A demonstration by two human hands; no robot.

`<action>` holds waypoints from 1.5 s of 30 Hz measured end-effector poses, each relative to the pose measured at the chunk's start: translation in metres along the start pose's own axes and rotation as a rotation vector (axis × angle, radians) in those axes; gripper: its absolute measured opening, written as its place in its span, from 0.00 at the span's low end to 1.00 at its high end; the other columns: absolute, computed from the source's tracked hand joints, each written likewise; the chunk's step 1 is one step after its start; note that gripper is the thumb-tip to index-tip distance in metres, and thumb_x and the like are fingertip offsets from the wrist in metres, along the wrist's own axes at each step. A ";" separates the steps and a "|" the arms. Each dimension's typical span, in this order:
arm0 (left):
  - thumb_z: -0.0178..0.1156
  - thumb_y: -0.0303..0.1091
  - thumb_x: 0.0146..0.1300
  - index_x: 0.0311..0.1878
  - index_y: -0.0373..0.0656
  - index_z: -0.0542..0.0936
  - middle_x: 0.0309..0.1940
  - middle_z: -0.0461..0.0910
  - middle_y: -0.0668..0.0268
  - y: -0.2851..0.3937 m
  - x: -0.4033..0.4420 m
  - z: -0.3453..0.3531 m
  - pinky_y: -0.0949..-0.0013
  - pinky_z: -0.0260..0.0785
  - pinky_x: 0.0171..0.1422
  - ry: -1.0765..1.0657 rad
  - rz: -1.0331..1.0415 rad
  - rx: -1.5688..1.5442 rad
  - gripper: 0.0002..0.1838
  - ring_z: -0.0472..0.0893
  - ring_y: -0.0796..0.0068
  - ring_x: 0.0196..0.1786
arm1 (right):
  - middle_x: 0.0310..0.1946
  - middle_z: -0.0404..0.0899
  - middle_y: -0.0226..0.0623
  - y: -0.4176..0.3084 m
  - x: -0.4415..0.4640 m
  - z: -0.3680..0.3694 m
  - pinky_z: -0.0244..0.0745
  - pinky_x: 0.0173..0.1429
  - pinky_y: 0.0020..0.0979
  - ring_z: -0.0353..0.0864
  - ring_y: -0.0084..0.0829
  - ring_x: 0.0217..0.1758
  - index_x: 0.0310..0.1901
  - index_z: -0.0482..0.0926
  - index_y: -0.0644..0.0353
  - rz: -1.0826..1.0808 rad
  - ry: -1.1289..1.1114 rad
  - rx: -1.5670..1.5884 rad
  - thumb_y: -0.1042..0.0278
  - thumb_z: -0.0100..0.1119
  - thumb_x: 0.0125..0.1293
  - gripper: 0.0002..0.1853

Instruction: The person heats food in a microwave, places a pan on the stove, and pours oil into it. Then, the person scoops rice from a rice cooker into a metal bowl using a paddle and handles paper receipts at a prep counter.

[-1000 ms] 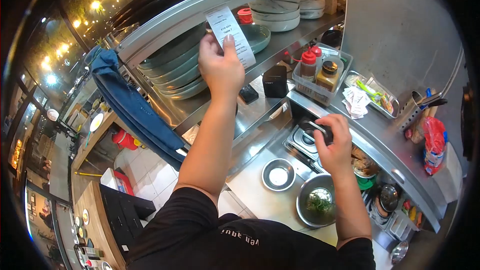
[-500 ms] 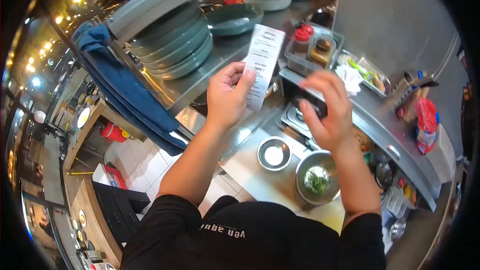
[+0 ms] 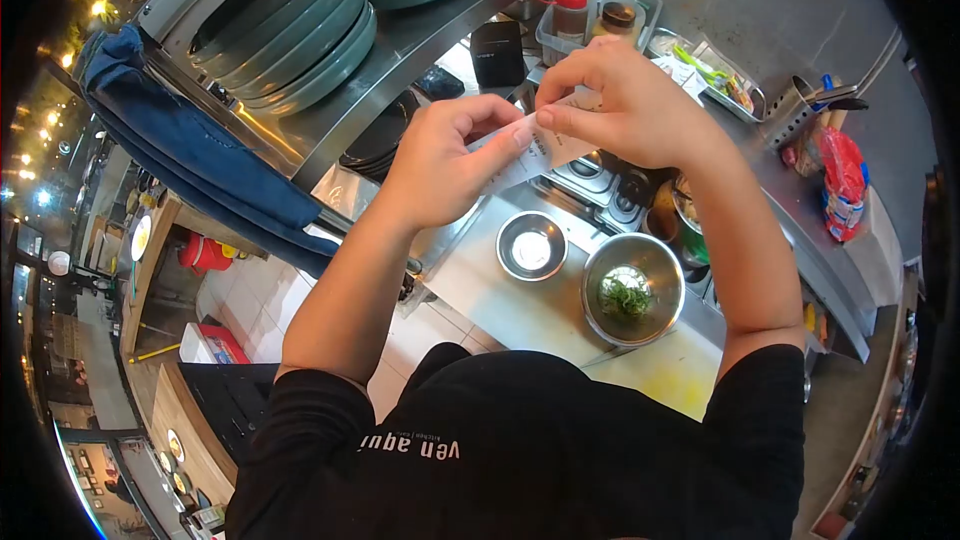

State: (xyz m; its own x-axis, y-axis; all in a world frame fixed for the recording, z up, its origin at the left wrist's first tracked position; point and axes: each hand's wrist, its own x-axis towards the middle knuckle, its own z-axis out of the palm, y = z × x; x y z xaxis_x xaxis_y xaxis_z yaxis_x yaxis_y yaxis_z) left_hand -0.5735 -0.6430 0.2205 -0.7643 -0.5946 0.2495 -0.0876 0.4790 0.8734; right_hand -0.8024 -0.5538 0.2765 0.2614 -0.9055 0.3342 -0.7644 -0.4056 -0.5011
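Observation:
Between both hands is a printed paper receipt (image 3: 522,166), bent and partly covered by the fingers. My left hand (image 3: 450,158) pinches its left side between thumb and fingers. At the upper right of the slip, my right hand (image 3: 622,105) closes thumb and fingers on the paper. Below them on the counter stand a small metal bowl (image 3: 507,262), seemingly with nothing inside, and a larger metal bowl (image 3: 655,325) with chopped green herbs (image 3: 626,296).
Stacked dark green plates (image 3: 300,40) stand on the metal shelf at upper left, a blue cloth (image 3: 190,155) hanging beside them. A bin of sauce bottles (image 3: 571,12) is at the back. Utensils fill a perforated metal holder (image 3: 789,112) at right.
My right hand has come in from the right and taken hold of the receipt. The slip, upright before, is now lower and bent between both hands. The view has shifted.

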 end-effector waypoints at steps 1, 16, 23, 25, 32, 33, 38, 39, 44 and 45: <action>0.66 0.36 0.75 0.45 0.36 0.87 0.35 0.87 0.69 0.004 0.002 0.002 0.75 0.74 0.45 0.007 0.014 0.022 0.11 0.81 0.86 0.39 | 0.34 0.86 0.43 0.000 0.000 0.001 0.67 0.66 0.39 0.82 0.39 0.42 0.41 0.90 0.57 0.003 -0.005 -0.001 0.60 0.70 0.68 0.10; 0.64 0.32 0.76 0.52 0.36 0.85 0.40 0.87 0.67 -0.035 0.024 0.007 0.75 0.76 0.50 -0.056 -0.174 -0.690 0.10 0.86 0.81 0.42 | 0.32 0.84 0.34 0.033 -0.009 0.030 0.74 0.54 0.36 0.85 0.36 0.40 0.45 0.88 0.57 -0.322 0.261 -0.067 0.68 0.70 0.69 0.07; 0.74 0.34 0.68 0.48 0.36 0.88 0.40 0.90 0.67 -0.032 0.023 0.004 0.74 0.78 0.51 -0.315 -0.173 -0.512 0.12 0.86 0.82 0.42 | 0.37 0.90 0.32 0.030 -0.020 0.013 0.80 0.49 0.32 0.88 0.26 0.43 0.52 0.88 0.62 0.195 -0.026 0.446 0.62 0.69 0.75 0.13; 0.74 0.33 0.68 0.47 0.35 0.88 0.39 0.90 0.67 -0.031 0.025 0.006 0.74 0.78 0.50 -0.309 -0.167 -0.498 0.12 0.86 0.82 0.41 | 0.42 0.90 0.33 0.048 -0.019 0.013 0.82 0.49 0.27 0.86 0.20 0.44 0.56 0.87 0.66 0.069 -0.074 0.771 0.65 0.70 0.74 0.15; 0.72 0.35 0.70 0.49 0.34 0.88 0.38 0.88 0.68 -0.050 0.024 0.013 0.75 0.77 0.45 -0.382 -0.204 -0.315 0.13 0.84 0.83 0.38 | 0.37 0.90 0.32 0.087 -0.035 0.013 0.78 0.47 0.26 0.82 0.19 0.39 0.48 0.88 0.68 0.236 -0.210 0.603 0.59 0.75 0.71 0.18; 0.71 0.35 0.71 0.49 0.34 0.87 0.38 0.88 0.67 -0.059 0.020 0.015 0.75 0.77 0.44 -0.234 -0.259 -0.329 0.13 0.84 0.83 0.38 | 0.36 0.90 0.32 0.090 -0.044 0.013 0.78 0.46 0.25 0.83 0.18 0.37 0.46 0.88 0.67 0.242 -0.062 0.497 0.59 0.73 0.72 0.15; 0.68 0.35 0.75 0.53 0.33 0.86 0.40 0.90 0.64 -0.130 -0.032 0.028 0.73 0.78 0.40 -0.017 -0.490 -0.410 0.14 0.86 0.80 0.38 | 0.40 0.89 0.35 0.144 -0.101 0.042 0.79 0.45 0.26 0.86 0.22 0.35 0.55 0.84 0.58 0.414 0.276 0.820 0.64 0.68 0.76 0.12; 0.68 0.35 0.75 0.53 0.33 0.86 0.40 0.90 0.63 -0.143 -0.046 0.036 0.73 0.78 0.40 -0.025 -0.526 -0.385 0.14 0.86 0.80 0.37 | 0.38 0.87 0.32 0.146 -0.110 0.043 0.78 0.41 0.26 0.85 0.22 0.34 0.58 0.81 0.55 0.485 0.429 0.745 0.64 0.68 0.76 0.14; 0.68 0.32 0.74 0.52 0.32 0.86 0.38 0.90 0.63 -0.182 -0.102 0.057 0.73 0.77 0.39 -0.051 -0.639 -0.340 0.12 0.86 0.81 0.36 | 0.37 0.83 0.31 0.209 -0.128 0.013 0.71 0.30 0.22 0.83 0.20 0.29 0.60 0.75 0.51 0.485 0.802 0.683 0.61 0.67 0.77 0.16; 0.68 0.31 0.74 0.51 0.32 0.86 0.38 0.90 0.63 -0.183 -0.106 0.058 0.73 0.77 0.39 -0.044 -0.692 -0.335 0.11 0.85 0.81 0.35 | 0.36 0.83 0.29 0.212 -0.125 0.001 0.69 0.29 0.21 0.79 0.17 0.27 0.60 0.78 0.52 0.480 0.817 0.573 0.62 0.64 0.79 0.13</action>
State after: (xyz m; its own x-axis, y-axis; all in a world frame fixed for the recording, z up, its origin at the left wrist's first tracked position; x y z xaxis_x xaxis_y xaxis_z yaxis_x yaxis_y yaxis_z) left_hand -0.5135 -0.6304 0.0105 -0.6314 -0.6578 -0.4107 -0.3623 -0.2180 0.9062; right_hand -0.9968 -0.5263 0.1277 -0.6177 -0.7154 0.3265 -0.2408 -0.2232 -0.9446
